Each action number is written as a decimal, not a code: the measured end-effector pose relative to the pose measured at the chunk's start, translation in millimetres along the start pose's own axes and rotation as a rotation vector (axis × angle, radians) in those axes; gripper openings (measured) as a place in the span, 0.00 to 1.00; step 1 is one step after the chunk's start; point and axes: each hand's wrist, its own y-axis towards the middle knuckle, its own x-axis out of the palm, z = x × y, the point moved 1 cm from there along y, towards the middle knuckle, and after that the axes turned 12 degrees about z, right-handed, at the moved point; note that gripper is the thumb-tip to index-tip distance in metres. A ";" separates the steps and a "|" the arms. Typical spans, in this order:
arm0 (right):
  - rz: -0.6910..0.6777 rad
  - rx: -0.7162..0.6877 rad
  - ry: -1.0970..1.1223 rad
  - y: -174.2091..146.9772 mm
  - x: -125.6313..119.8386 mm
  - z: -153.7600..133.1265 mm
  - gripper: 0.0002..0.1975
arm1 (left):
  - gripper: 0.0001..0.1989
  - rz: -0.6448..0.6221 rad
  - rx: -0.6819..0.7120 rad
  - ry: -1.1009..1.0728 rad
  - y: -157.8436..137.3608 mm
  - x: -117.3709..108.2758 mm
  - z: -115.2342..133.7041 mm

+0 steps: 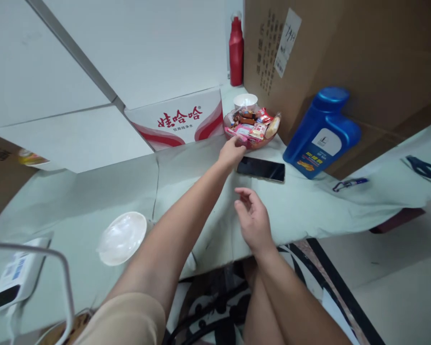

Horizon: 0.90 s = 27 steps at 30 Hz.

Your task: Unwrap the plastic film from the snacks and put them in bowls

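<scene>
My left hand [232, 152] reaches forward to the near left side of a pinkish see-through bowl [262, 143] full of wrapped snacks [249, 125]. Its fingers are closed at the rim, beside a pink packet, and seem to pinch the bowl's edge. Just below the bowl, a black phone [261, 169] lies flat on the cloth. My right hand [254, 218] hovers near the table's front edge, nearer to me than the phone. Its fingers are loosely curved, apart from the thumb, and nothing is between them.
Behind the bowl are a white paper bowl [245, 100] and a red bottle [236, 50]. A blue jug [319, 134] stands to the right against a large carton [345, 52]. A white-and-red box [179, 120] is at the back; a white bowl [124, 238] sits left. Pen [350, 184] and scissors [424, 167] lie right.
</scene>
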 end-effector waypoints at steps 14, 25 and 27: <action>-0.432 -0.290 -1.287 150.6 29.2 -30.0 0.29 | 0.10 -0.288 -0.278 -0.153 -210.6 -172.7 -84.5; -0.478 -0.223 -1.576 234.2 66.4 -17.2 0.30 | 0.08 0.007 -0.063 -0.018 -203.7 -202.0 -109.0; -0.488 -0.240 -1.577 254.1 83.2 -7.8 0.33 | 0.09 -0.037 -0.027 -0.020 -205.7 -198.5 -109.0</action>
